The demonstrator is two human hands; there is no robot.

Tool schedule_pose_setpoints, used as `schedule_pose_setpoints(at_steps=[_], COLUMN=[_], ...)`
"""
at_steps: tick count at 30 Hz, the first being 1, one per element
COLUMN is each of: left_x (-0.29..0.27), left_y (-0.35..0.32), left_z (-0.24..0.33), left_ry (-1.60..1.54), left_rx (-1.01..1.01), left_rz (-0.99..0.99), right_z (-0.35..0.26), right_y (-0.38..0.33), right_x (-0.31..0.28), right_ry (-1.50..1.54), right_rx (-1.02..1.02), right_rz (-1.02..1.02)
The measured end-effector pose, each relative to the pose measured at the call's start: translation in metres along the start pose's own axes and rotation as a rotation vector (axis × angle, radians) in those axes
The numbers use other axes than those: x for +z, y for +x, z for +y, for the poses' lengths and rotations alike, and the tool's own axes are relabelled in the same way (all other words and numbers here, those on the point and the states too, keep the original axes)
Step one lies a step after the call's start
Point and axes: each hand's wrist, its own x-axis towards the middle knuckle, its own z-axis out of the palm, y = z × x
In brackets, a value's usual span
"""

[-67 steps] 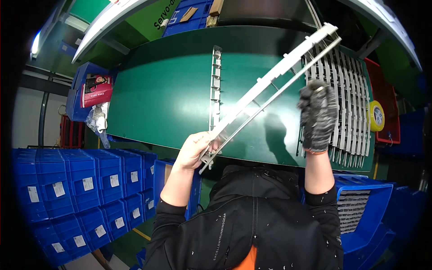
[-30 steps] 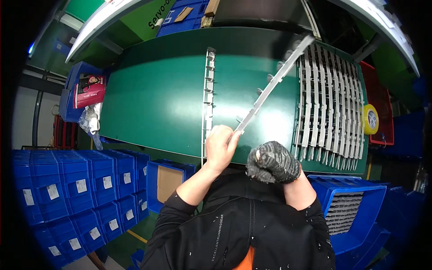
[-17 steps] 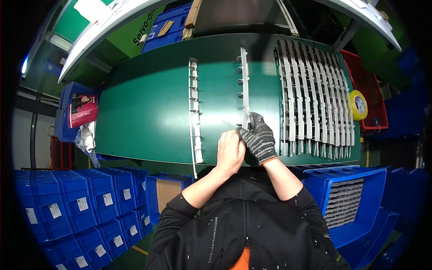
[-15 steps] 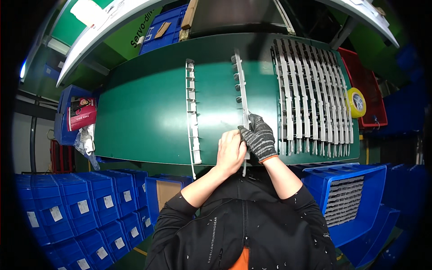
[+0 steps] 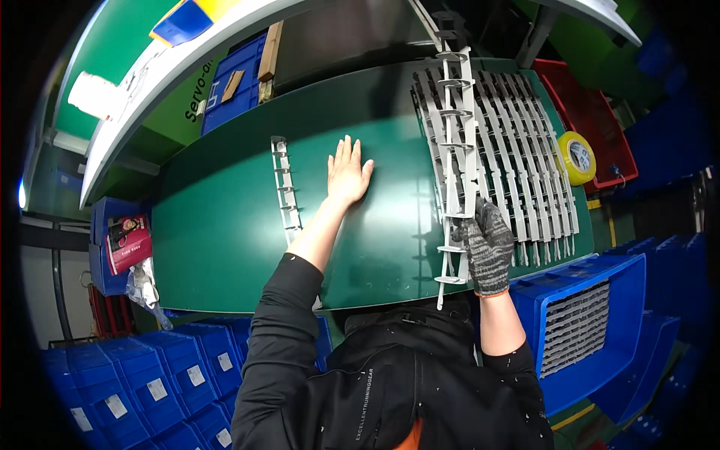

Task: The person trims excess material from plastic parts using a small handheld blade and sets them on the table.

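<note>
My right hand [image 5: 489, 247], in a dark grey knitted glove with an orange cuff, is closed around the lower part of a long grey plastic strip [image 5: 470, 142]. The strip has several crosswise tabs and is raised above the table, over the left edge of a row of similar strips [image 5: 517, 157]. My bare left hand [image 5: 347, 178] is stretched out, palm down, fingers straight, over the green table [image 5: 217, 225]; whether it touches cannot be told. Left of it lies another single strip [image 5: 285, 184], its near end hidden by my left forearm.
A yellow tape roll [image 5: 576, 157] and a red bin [image 5: 604, 124] sit by the table's right end. A blue crate [image 5: 634, 300] holding stacked strips stands near right. Several blue crates [image 5: 142, 367] are stacked near left. A pink packet [image 5: 129, 247] is in a box at the left. A shelf edge [image 5: 112, 154] overhangs.
My right hand has moved right, carrying the strip that lay mid-table up over the row. My left hand has left that strip and reached forward and left, now spread. The view has shifted.
</note>
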Motion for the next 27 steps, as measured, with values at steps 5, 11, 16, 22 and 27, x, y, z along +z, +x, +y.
schedule_pose_setpoints(at_steps=[5, 11, 16, 22, 27], left_x=[0.022, 0.033, 0.017, 0.016, 0.026], left_y=[0.055, 0.028, -0.046, -0.116, -0.173], left_z=[0.010, 0.038, 0.049, 0.064, 0.098], left_ry=[0.053, 0.127, 0.113, 0.060, 0.062], left_rx=[0.109, 0.456, 0.625, 0.678, 0.564], left_rz=[-0.046, -0.064, -0.233, -0.261, -0.171], right_z=[-0.005, 0.003, -0.004, -0.024, -0.033], right_y=[0.002, 0.011, 0.006, -0.029, -0.071], right_x=[-0.024, -0.032, -0.031, -0.040, -0.070], right_ry=[0.047, 0.005, 0.123, 0.140, 0.108], right_rx=[0.028, -0.009, 0.029, -0.050, -0.153], right_rz=[0.050, 0.075, 0.049, -0.004, 0.044])
